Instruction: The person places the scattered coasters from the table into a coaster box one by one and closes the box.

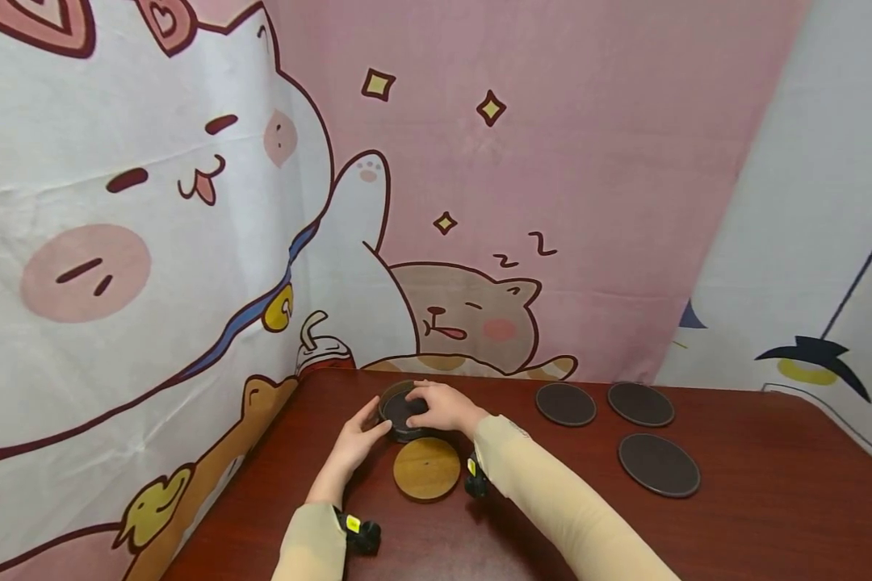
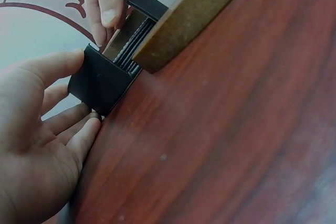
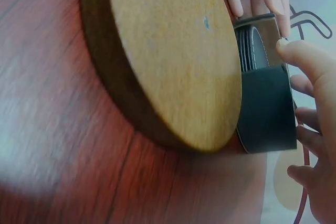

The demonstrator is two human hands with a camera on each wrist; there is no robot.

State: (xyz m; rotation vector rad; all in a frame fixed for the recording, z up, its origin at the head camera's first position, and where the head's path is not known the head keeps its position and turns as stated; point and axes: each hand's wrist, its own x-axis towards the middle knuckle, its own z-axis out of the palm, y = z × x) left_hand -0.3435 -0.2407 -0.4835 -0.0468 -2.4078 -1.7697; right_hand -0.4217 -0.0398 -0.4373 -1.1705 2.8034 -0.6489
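Observation:
A round black coaster holder stands on the table with a stack of dark coasters inside, seen through the gap in its wall. My left hand grips the holder's left side, thumb and fingers spread along the wall in the left wrist view. Over the holder's opening is my right hand. Its thumb points down into the opening and its fingers reach toward the far rim, with no coaster visible between them. A round wooden lid lies just in front of the holder.
Three dark round coasters lie apart at the right: a back left one, a back right one and a nearer one. The reddish-brown table ends at a printed cloth backdrop behind and to the left.

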